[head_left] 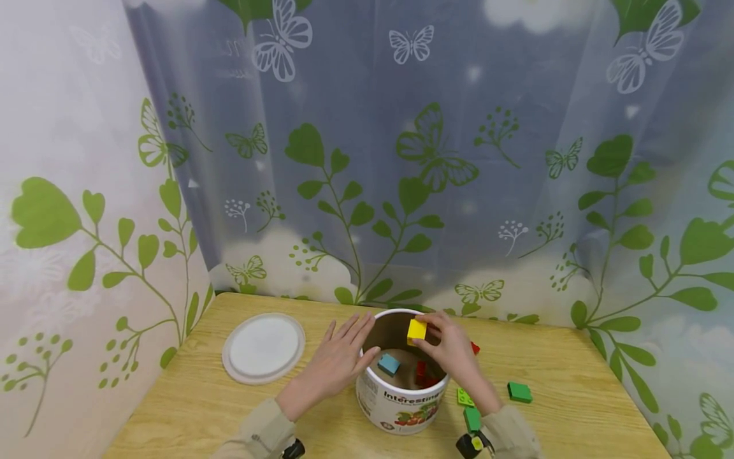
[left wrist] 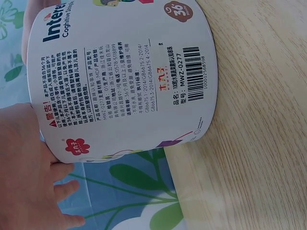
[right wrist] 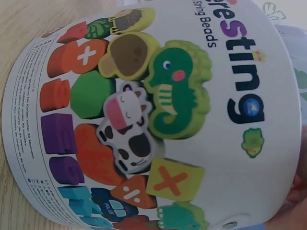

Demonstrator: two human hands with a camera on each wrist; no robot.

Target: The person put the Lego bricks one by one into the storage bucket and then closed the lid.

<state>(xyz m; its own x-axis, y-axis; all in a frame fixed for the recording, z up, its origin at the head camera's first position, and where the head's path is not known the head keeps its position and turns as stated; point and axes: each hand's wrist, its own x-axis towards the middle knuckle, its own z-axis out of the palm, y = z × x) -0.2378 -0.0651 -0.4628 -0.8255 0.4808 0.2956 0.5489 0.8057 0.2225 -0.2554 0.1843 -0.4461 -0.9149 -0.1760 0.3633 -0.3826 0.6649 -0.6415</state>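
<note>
A round white bucket (head_left: 399, 408) with printed sides stands upright on the table, its mouth facing up. Over its right rim my right hand (head_left: 453, 349) pinches a yellow toy brick (head_left: 417, 332) between thumb and fingers. My left hand (head_left: 339, 358), fingers straight, lies against the bucket's left rim; the left wrist view shows this hand (left wrist: 29, 167) beside the printed wall (left wrist: 124, 86). Inside the bucket are a blue brick (head_left: 388, 364) and red bricks (head_left: 423, 375). In the right wrist view, part of the right hand (right wrist: 290, 201) shows past the bucket's rim.
A round white lid (head_left: 264, 348) lies on the wooden table (head_left: 189, 395) to the left. Right of the bucket are a light green brick (head_left: 464, 396), a green brick (head_left: 473, 419) and another green brick (head_left: 519, 392). Something red (head_left: 475, 348) peeks out behind the right hand. A patterned curtain (head_left: 367, 159) hangs behind.
</note>
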